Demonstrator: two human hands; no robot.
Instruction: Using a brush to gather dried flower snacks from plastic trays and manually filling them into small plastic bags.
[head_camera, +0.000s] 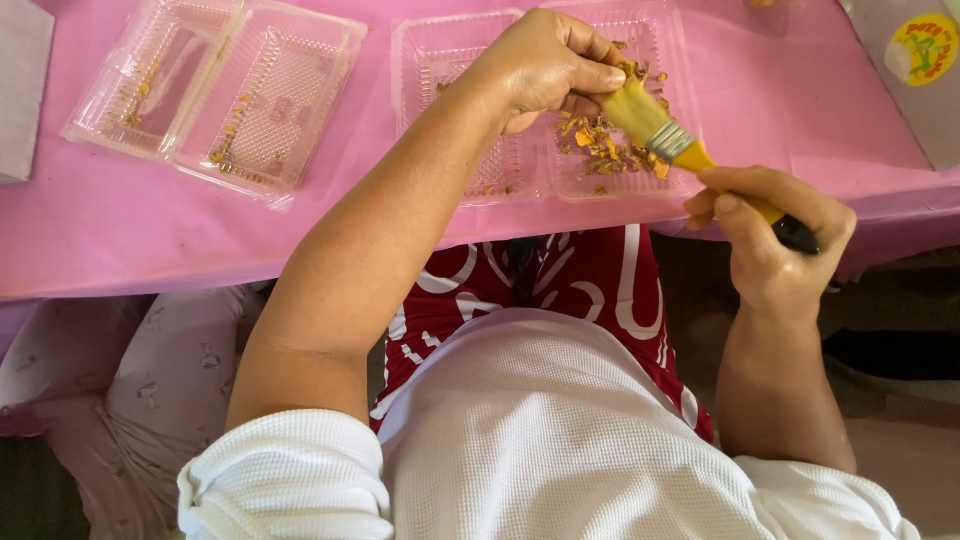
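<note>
My right hand (775, 235) grips the yellow handle of a flat paintbrush (672, 142) with a metal ferrule and pale bristles. My left hand (545, 65) pinches the bristle tips of that brush, fingers closed on them. Both hands hover over an opened clear plastic clamshell tray (440, 60) on the pink table cover (100, 220). Orange-yellow flakes (600, 145) lie piled in the tray's right half, just below the bristles.
A second opened clear clamshell tray (215, 90) with a few yellow flakes lies at the left. A grey card (20, 90) sits at the far left edge, a grey pack with a round yellow sticker (920, 60) at the far right. Someone's pale patterned clothing (150, 390) is at lower left.
</note>
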